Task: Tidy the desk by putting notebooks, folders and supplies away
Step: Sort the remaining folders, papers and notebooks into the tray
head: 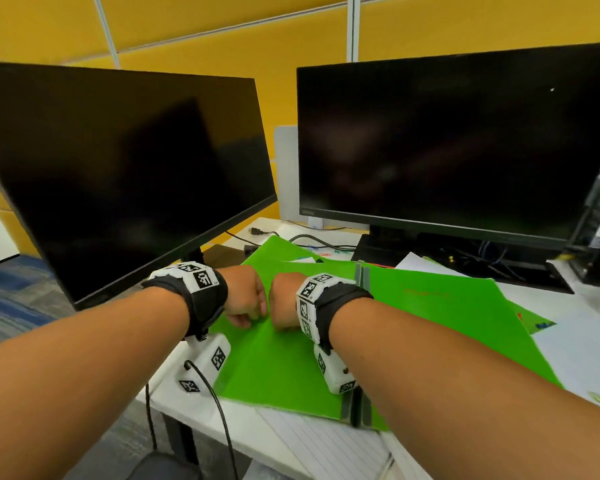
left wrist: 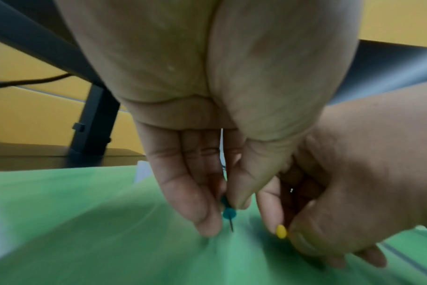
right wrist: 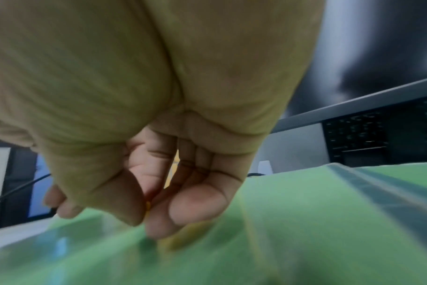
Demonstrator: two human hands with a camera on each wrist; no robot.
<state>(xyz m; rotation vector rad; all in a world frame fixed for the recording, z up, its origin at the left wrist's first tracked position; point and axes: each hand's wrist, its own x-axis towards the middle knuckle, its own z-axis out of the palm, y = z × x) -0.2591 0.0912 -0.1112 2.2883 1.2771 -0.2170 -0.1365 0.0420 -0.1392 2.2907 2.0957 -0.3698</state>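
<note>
Pushpins, tiny, light and sharp, on the green folder (head: 284,358): left hand (left wrist: 207,173) pinches the teal pushpin (left wrist: 228,209) by its head, right hand (left wrist: 329,212) the yellow pushpin (left wrist: 281,231).

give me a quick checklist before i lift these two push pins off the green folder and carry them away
1. Left hand pinches the teal push pin: ok.
2. Teal pin's needle free of the fingers, pointing down: ok.
3. Right hand pinches the yellow push pin: ok.
4. Yellow pin's needle away from skin: cannot tell, hidden.
5. Green folder lying flat under both hands: ok.
6. Container for the pins in view: not ok, none visible.
</note>
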